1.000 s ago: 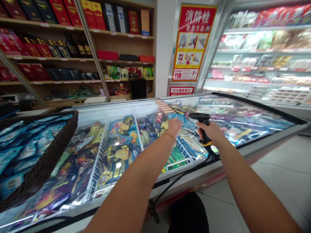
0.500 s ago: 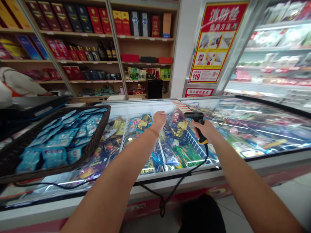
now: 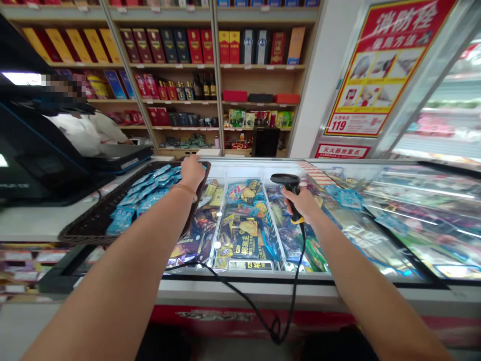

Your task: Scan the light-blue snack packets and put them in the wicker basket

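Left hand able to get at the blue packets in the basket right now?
Likely yes: the left hand is by the far right corner of the basket, next to the blue packets, which lie uncovered. The right hand, holding the scanner, is clear of them.

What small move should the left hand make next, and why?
Probably lift one blue packet toward the barcode scanner: the left hand is at the wicker basket of them, the right hand holds the scanner, and similar packets lie farther right on the chest freezer.
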Action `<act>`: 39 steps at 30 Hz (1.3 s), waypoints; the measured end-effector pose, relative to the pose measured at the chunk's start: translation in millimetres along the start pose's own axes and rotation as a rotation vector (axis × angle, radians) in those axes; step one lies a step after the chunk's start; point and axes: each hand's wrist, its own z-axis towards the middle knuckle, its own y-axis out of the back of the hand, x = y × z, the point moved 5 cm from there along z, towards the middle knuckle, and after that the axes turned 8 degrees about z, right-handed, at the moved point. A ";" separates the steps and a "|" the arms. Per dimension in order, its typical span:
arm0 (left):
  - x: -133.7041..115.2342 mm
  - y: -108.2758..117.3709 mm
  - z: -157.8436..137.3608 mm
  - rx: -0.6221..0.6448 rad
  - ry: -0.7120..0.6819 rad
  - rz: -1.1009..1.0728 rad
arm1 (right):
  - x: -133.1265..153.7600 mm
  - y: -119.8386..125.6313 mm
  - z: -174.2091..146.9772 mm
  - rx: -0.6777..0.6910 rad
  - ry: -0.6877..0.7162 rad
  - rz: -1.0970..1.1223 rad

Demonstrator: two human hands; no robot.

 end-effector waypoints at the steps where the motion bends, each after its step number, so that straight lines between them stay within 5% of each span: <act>1: 11.2 3.7 1.4 -0.001 0.003 0.074 | -5.0 -1.0 -0.3 -0.001 -0.003 -0.011; 7: 44.3 -0.3 -3.8 0.094 0.054 0.342 | -27.0 8.2 -1.9 0.018 -0.043 -0.041; 21: 31.4 9.5 -4.7 0.004 -0.003 0.314 | -29.9 11.0 -4.3 0.039 -0.044 0.000; 26: -1.4 14.1 -4.9 -0.096 -0.062 -0.101 | -29.2 11.0 -4.6 0.048 -0.048 -0.008; 31: -42.4 -6.9 -13.4 0.014 0.092 -0.669 | -25.0 12.1 -4.9 0.060 -0.023 -0.025; 39: -91.9 -48.6 -58.2 0.079 0.316 -1.040 | -23.6 14.5 -4.7 0.053 -0.015 -0.002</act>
